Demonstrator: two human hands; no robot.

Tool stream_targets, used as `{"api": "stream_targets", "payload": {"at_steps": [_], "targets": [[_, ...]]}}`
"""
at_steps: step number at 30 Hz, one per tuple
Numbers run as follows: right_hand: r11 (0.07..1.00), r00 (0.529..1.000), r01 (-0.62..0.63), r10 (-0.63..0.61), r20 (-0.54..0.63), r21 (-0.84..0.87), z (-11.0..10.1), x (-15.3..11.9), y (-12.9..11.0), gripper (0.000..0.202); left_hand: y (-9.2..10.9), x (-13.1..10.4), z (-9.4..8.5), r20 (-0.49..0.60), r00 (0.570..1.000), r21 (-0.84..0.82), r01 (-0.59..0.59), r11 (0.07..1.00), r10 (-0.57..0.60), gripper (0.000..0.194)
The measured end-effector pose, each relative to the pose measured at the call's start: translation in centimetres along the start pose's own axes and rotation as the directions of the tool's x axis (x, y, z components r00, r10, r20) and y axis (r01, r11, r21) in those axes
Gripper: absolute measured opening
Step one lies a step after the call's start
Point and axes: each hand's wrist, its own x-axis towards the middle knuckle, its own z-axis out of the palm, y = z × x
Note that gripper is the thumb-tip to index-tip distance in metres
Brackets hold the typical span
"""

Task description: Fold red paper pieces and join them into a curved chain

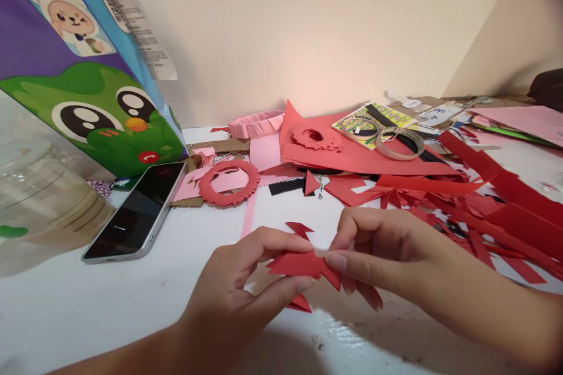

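Both hands meet low in the middle of the view, just above the white table (88,299). The left hand (237,281) is curled, its thumb and fingers closed on the left side of a red paper cutout (299,263), thumb on top and fingers underneath. The right hand (373,252) pinches the cutout's right side, its thumb and forefinger pressed together at the upper edge near a small pale strip, the other fingers bent below.

The cutout is flat red paper with several pointed, spiky tips: one points up and away, another hangs down beneath the left hand's fingers. It is held just clear of the table, between the two hands.

To the left lies a smartphone (136,214), screen dark, face up. Behind it stands a colourful bag (88,70) with a green cartoon owl. Farther back sits a red paper ring (229,183) with a fringed edge, and to the right a heap of red paper scraps (484,211). Two tape rolls (382,135) rest on a red sheet (352,155) at the far side.
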Motion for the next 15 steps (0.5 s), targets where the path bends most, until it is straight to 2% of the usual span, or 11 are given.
{"api": "stream_targets", "payload": {"at_steps": [4, 10, 15], "targets": [[0.995, 0.998, -0.046, 0.042, 0.046, 0.087, 0.3, -0.2, 0.0, 0.03, 0.1, 0.0, 0.1, 0.047, 0.999, -0.004, 0.006, 1.0, -0.005, 0.015], [0.978, 0.998, -0.058, 0.058, 0.006, 0.201, 1.1, -0.5, 0.0, 0.038, 0.1, 0.3, 0.1, 0.088, 0.995, -0.048, 0.054, 0.997, -0.05, 0.015], [0.975, 0.999, -0.034, 0.037, -0.009, 0.221, 1.3, -0.5, 0.2, 0.039, -0.1, 0.2, 0.1, 0.099, 0.992, -0.15, 0.091, 0.984, -0.077, 0.017]]}}
